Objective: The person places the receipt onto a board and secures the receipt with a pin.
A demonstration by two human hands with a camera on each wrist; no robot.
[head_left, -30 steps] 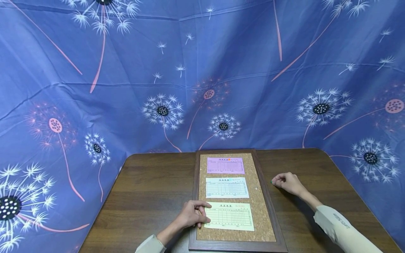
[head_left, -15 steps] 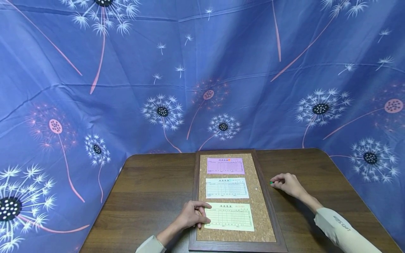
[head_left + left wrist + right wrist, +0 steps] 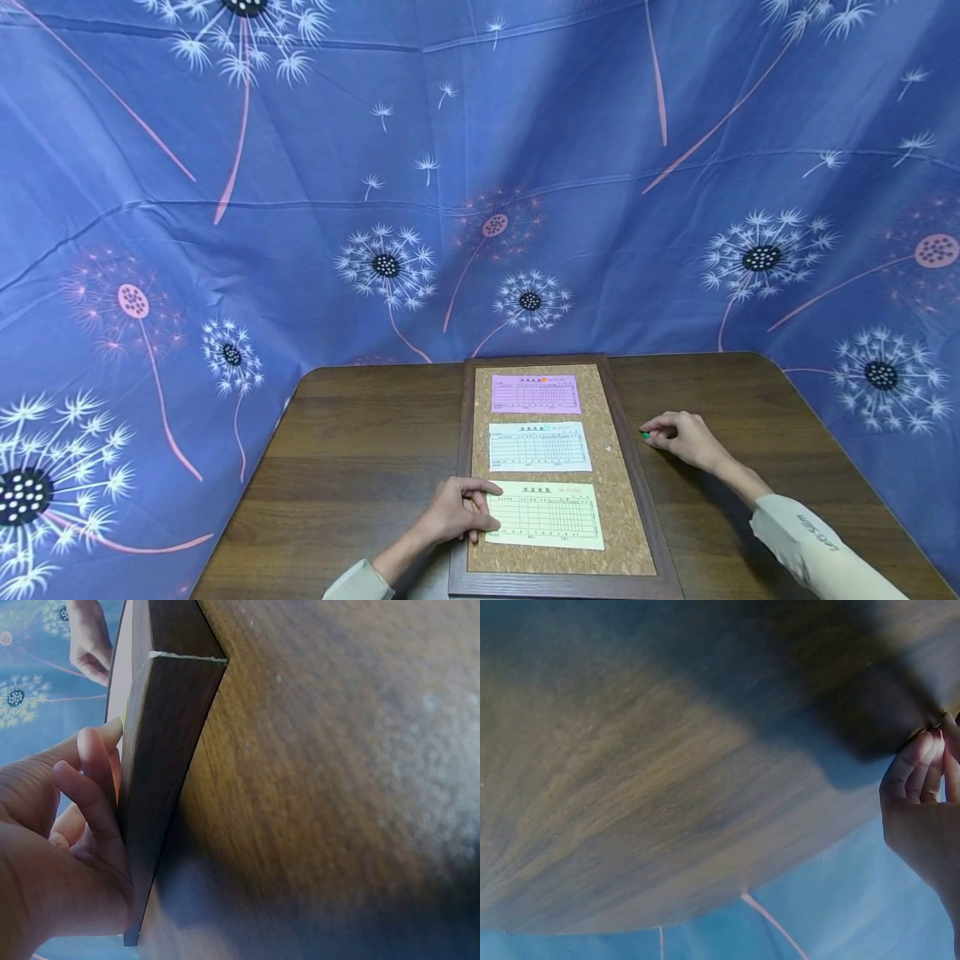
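A framed corkboard (image 3: 626, 517) lies on the table, bearing three printed form slips. The pale yellow slip (image 3: 547, 521) is nearest. My left hand (image 3: 450, 510) touches its left edge, index finger at the top corner and thumb near the bottom one, the other fingers bent beneath. In the left wrist view that hand rests along the board's dark wooden frame (image 3: 154, 742). To the right of the board, my right hand (image 3: 686, 439) pinches a small green thumbtack (image 3: 645, 435) between thumb and fingertips, low over the wood.
Higher on the board are a white slip (image 3: 525, 454) with a pale teal tack (image 3: 546, 427) and a purple slip (image 3: 525, 400) with an orange tack (image 3: 543, 380). A small pale spot (image 3: 608, 448) marks the cork. Behind the brown table (image 3: 360, 433) hangs a blue dandelion-print cloth (image 3: 315, 125).
The right fingers have shifted slightly, and more of the green thumbtack shows between them. The left hand and the slips have stayed in place.
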